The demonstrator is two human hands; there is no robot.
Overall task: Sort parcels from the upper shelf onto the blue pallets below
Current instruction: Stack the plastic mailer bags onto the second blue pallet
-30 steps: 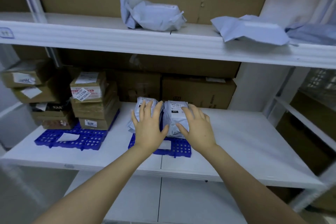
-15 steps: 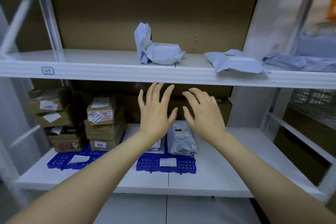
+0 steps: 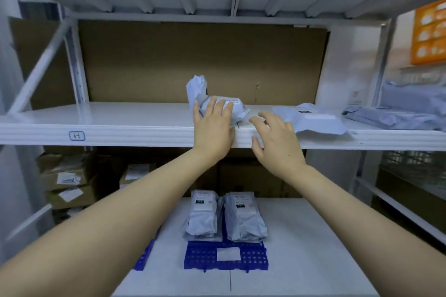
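Observation:
A crumpled grey parcel (image 3: 237,107) lies near the middle of the upper shelf (image 3: 120,128). My left hand (image 3: 212,125) lies on its front with fingers spread and mostly straight. My right hand (image 3: 275,137) hovers at the shelf's front edge just right of that parcel, fingers loosely bent, holding nothing. A flat grey parcel (image 3: 316,119) lies further right on the same shelf. Below, two grey parcels (image 3: 201,214) (image 3: 243,217) lie side by side on a blue pallet (image 3: 205,258).
More grey bags (image 3: 395,113) pile at the shelf's right end. Cardboard boxes (image 3: 65,176) are stacked at the lower left, with the corner of a second blue pallet (image 3: 144,255) showing past my left arm. A white upright (image 3: 74,60) and brace frame the left side.
Both hands have risen from the parcels on the lower pallet to the upper shelf. My left hand now touches the crumpled parcel. The view has tilted upward.

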